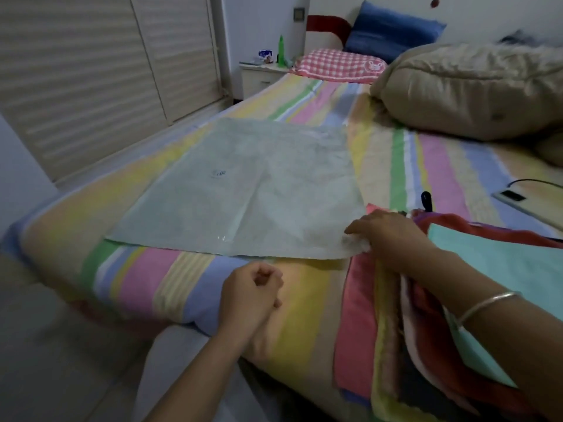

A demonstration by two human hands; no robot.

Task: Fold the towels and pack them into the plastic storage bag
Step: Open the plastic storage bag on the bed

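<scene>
1. Nearest, the left hand (249,300) hovers over the striped sheet (189,284) at the bed's edge, fingers loosely curled and holding nothing.
2. The towels (493,263) lie in an overlapping pile at the right, teal on top of red, pink and yellow layers. The pile runs out of frame at the bottom and right, so their number can't be told, nor whether any are folded.
3. The right hand (393,236) reaches across the pile and pinches the near right corner of the plastic storage bag (243,190); the fingertips are hidden by crumpled plastic.
4. The bag lies flat in the middle of the bed and looks empty, so packing has probably not begun — folding and filling both remain.
5. Just beyond the pile, a small black object (426,199) is too dim to identify; further off, a rumpled duvet (457,92).
</scene>
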